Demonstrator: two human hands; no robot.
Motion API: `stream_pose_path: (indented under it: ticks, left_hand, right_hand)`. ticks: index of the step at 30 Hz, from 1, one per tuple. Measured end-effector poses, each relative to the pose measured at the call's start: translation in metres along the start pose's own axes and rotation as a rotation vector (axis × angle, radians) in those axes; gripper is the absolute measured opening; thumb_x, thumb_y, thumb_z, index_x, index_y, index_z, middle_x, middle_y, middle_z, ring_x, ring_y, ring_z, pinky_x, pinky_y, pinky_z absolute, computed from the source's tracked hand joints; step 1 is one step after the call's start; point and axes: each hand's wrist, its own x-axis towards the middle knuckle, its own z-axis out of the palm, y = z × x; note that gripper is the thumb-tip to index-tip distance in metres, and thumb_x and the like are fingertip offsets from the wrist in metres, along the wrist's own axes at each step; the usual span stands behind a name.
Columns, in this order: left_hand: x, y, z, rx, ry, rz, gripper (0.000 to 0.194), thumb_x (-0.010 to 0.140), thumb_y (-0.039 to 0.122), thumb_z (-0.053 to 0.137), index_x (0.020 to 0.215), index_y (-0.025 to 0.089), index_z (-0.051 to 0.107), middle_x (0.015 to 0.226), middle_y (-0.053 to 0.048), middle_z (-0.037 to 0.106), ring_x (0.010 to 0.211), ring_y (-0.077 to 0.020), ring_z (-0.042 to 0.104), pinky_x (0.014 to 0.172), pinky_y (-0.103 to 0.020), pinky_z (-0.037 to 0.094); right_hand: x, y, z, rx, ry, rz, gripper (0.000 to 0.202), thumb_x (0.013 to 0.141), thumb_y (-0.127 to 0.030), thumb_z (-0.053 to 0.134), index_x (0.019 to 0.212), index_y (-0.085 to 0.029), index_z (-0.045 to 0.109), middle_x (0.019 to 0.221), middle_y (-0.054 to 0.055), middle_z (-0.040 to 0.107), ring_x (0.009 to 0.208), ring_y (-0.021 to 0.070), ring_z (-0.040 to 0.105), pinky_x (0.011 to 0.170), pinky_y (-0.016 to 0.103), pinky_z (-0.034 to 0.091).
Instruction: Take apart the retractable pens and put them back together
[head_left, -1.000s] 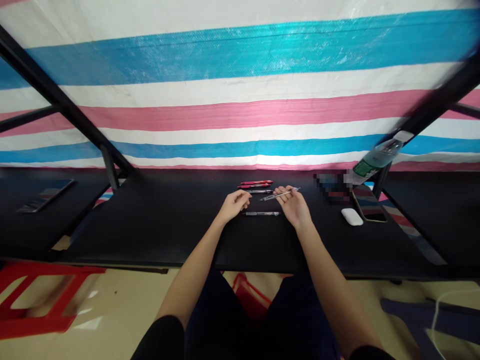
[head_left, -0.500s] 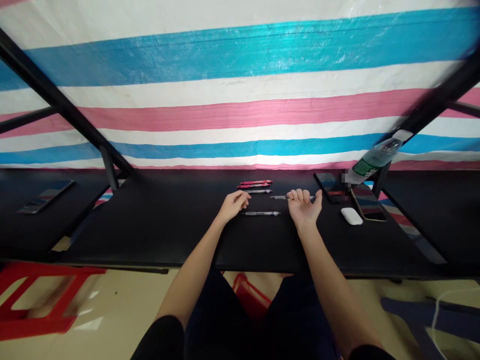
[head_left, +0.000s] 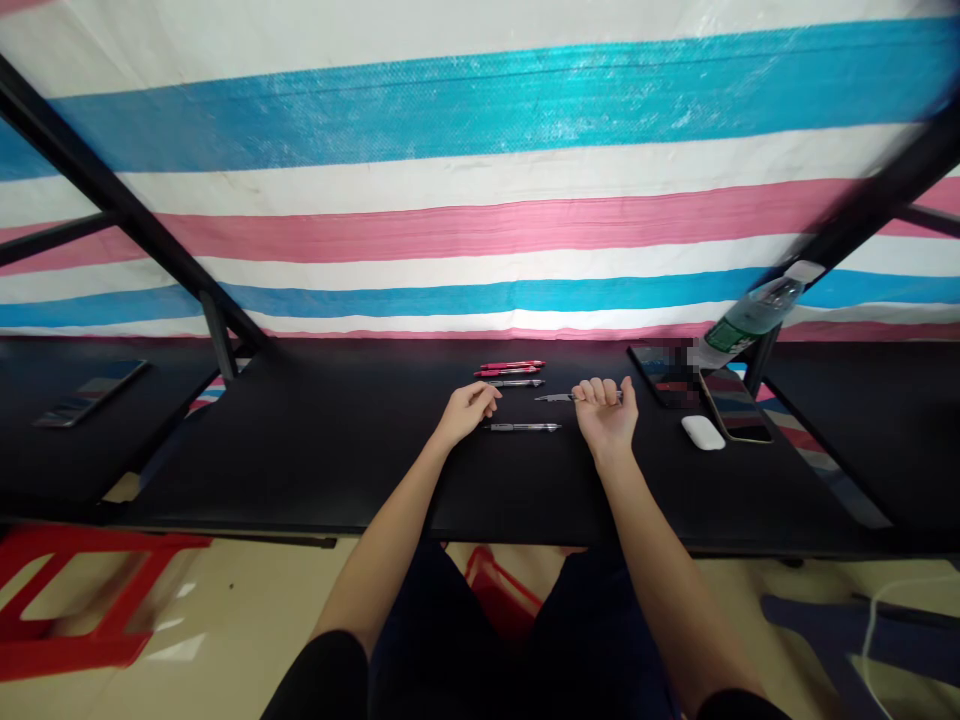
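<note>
One transparent-barrelled pen, held roughly level over the black tabletop, its grey grip end pointed leftward. Right hand: palm turned up, four fingers folded closed over the pen's barrel, thumb raised apart from them. Left hand: fingers loosely curled and partly open, nothing seen in their hold; placed at the left ends of the laid-out pens, contact with them not clearly shown. Between the hands, one near clear pen, laid crosswise on the tabletop; farther back, one far clear pen, laid nearly parallel to it. Just beyond, two red pens, set close together. To the right, one white earbud case, placed beside a smartphone; a darker flat device is partly obscured by pixelation. Behind these, one green-labelled clear bottle, capped in white. At far left, one flat glossy device, laid on the adjoining black surface. Behind all, a striped tarpaulin in blue, white and pink. Below left, one red plastic stool, partly shown.
</note>
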Motion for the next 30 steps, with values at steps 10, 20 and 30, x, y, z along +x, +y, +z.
stream_pose_path:
  ticks: [10, 20, 30]
  left_hand:
    - [-0.001, -0.006, 0.001, 0.106, 0.009, 0.018, 0.03, 0.086, 0.041, 0.05, 0.082, 0.016, 0.066, 0.067, -0.002, 0.06, 0.057, -0.0107, 0.053, 0.054, -0.022, 0.041]
    - [-0.003, 0.0, 0.001, 0.144, 0.054, 0.059, 0.026, 0.087, 0.036, 0.05, 0.08, 0.016, 0.066, 0.065, -0.001, 0.06, 0.057, -0.0111, 0.055, 0.058, -0.023, 0.044]
    - [-0.005, -0.004, 0.004, 0.158, -0.086, 0.115, 0.028, 0.082, 0.04, 0.063, 0.091, 0.015, 0.069, 0.074, -0.004, 0.068, 0.063, -0.0137, 0.06, 0.06, -0.024, 0.046]
  right_hand:
    - [0.001, 0.013, 0.008, -0.135, -0.01, 0.11, 0.045, 0.084, -0.052, 0.056, 0.054, -0.023, 0.041, 0.059, -0.002, 0.046, 0.06, 0.0137, 0.05, 0.073, 0.037, 0.053]
    - [0.003, 0.023, -0.004, -0.302, 0.076, 0.197, 0.042, 0.084, -0.054, 0.047, 0.067, -0.02, 0.064, 0.049, -0.007, 0.027, 0.034, 0.0062, 0.023, 0.032, 0.022, 0.021]
    - [-0.01, 0.024, 0.012, -0.432, -0.092, 0.325, 0.041, 0.078, -0.059, 0.063, 0.079, -0.018, 0.066, 0.054, -0.003, 0.047, 0.042, 0.0084, 0.043, 0.032, 0.019, 0.026]
